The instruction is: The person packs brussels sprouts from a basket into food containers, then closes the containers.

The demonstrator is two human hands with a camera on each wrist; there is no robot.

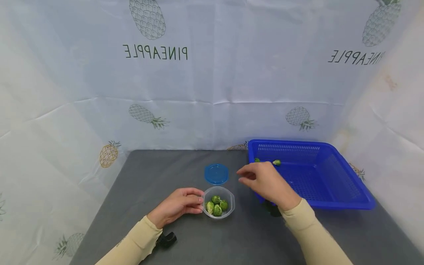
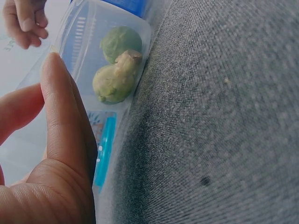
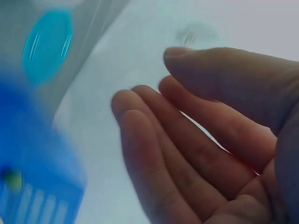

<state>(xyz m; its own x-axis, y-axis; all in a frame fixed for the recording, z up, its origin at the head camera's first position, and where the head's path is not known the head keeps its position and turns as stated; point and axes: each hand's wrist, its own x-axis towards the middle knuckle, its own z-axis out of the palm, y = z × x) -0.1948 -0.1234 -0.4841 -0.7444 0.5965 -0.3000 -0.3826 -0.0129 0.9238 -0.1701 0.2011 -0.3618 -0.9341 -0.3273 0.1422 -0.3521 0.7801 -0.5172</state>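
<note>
A clear plastic container [image 1: 228, 215] stands on the grey table with several green Brussels sprouts [image 1: 217, 210] inside. My left hand [image 1: 180, 206] is at its left side, fingers fairly straight and touching the wall near the rim. In the left wrist view, two of the sprouts [image 2: 113, 84] show through the container wall beyond the fingers. My right hand [image 1: 265, 180] hovers between the container and the blue basket [image 1: 344, 203], fingers loosely bent and nothing in them. In the right wrist view, a gap shows between thumb and fingers [image 3: 140, 140].
A round blue lid [image 1: 216, 174] lies just behind the container. The basket takes up the table's right side, with a sprout [image 1: 276, 162] at its far left and another [image 1: 257, 160] beside it. A white curtain [image 1: 212, 73] printed with pineapples hangs behind the table.
</note>
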